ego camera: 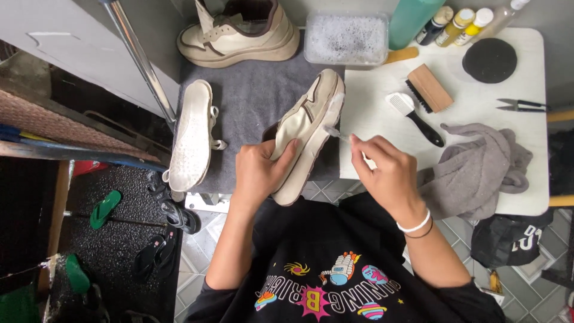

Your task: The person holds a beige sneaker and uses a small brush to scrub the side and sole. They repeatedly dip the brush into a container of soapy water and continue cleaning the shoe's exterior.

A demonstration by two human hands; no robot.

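White surface (pixel 382 107) with a grey mat (pixel 251 107) on its left part, carrying a second cream shoe (pixel 239 33), a loose insole (pixel 191 134), a tub of foam (pixel 347 39), two brushes and a grey cloth (pixel 478 167). Left hand (pixel 257 170) clenched around the cream sneaker (pixel 308 128), tilted on its side over the near edge of the mat; right hand (pixel 385 170) pinching a small clear-handled brush (pixel 335 131), bristles touching the foamy sole edge. Probably best done with short light strokes along the sole edge, with firm support from the left grip against twisting.
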